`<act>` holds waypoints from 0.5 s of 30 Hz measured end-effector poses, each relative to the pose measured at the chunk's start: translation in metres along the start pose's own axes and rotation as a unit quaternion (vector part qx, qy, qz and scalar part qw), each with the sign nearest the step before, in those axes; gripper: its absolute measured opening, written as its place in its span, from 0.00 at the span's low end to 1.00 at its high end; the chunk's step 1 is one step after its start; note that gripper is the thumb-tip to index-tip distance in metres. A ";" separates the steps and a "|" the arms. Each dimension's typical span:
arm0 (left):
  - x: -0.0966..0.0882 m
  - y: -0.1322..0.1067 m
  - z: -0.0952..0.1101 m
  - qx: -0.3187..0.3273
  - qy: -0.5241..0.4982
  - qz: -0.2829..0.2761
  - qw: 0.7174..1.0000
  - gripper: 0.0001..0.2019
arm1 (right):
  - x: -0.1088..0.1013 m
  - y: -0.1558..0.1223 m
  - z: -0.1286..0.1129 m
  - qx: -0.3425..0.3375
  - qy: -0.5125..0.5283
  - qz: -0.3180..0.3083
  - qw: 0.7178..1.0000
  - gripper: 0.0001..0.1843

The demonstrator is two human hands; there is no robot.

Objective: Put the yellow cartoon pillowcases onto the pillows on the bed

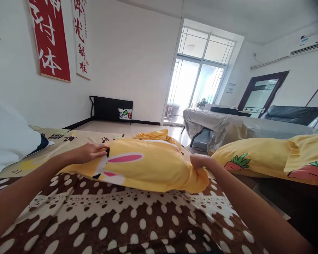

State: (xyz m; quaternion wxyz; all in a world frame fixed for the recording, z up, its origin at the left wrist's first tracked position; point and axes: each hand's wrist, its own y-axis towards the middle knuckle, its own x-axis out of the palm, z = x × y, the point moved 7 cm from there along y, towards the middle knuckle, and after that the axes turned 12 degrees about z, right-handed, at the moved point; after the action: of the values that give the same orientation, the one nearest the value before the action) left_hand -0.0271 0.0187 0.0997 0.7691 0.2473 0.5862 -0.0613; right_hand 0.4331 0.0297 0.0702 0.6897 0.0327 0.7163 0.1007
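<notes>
A yellow pillow (148, 165) printed with a pink-eared rabbit lies across the bed in front of me. My left hand (88, 152) rests on its left end, fingers laid along the top and curled onto the fabric. At the pillow's right end my right hand (200, 161) is closed around the corner of the yellow pillowcase. Loose yellow fabric (156, 134) bunches up behind the pillow.
A brown blanket with white dots (116, 218) covers the bed below the pillow. A second yellow pillow with carrots (267, 155) lies to the right. At the left sits a white pillow (7, 137). Beyond the bed stand a covered table (222, 123) and a dark chair (294, 114).
</notes>
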 end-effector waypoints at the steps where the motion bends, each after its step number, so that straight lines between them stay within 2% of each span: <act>1: 0.001 0.003 0.006 -0.002 0.014 -0.002 1.000 0.33 | -0.005 0.007 -0.005 -0.002 -0.005 0.014 1.000 0.10; 2: 0.001 0.008 0.012 -0.004 0.026 0.003 1.000 0.34 | -0.012 0.013 -0.011 -0.004 -0.007 0.036 0.999 0.08; 4: 0.002 0.018 0.019 -0.007 0.031 0.018 0.999 0.34 | -0.021 0.021 -0.027 -0.026 0.009 0.066 0.997 0.11; 6: 0.007 0.027 0.021 -0.005 0.012 0.022 1.000 0.34 | -0.018 0.022 -0.047 -0.068 0.039 0.059 0.995 0.13; 9: 0.033 0.035 0.021 0.012 -0.030 -0.017 0.999 0.31 | 0.007 0.008 -0.070 -0.116 0.076 0.007 0.990 0.18; 11: 0.055 0.033 0.017 0.021 -0.047 -0.038 0.998 0.29 | 0.027 -0.007 -0.077 -0.124 0.087 -0.012 0.988 0.23; 13: 0.072 0.026 0.010 0.014 -0.039 -0.027 0.999 0.28 | 0.041 -0.023 -0.076 -0.117 0.095 -0.003 0.989 0.27; 15: 0.079 0.019 0.005 0.007 -0.028 0.002 1.000 0.29 | 0.042 -0.034 -0.072 -0.110 0.079 0.033 0.990 0.30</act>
State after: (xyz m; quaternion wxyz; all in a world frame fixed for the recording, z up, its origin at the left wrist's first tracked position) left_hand 0.0085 0.0490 0.0325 0.7834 0.2522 0.5636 -0.0712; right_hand 0.3623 -0.0027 0.0247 0.6269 -0.0273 0.7515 0.2037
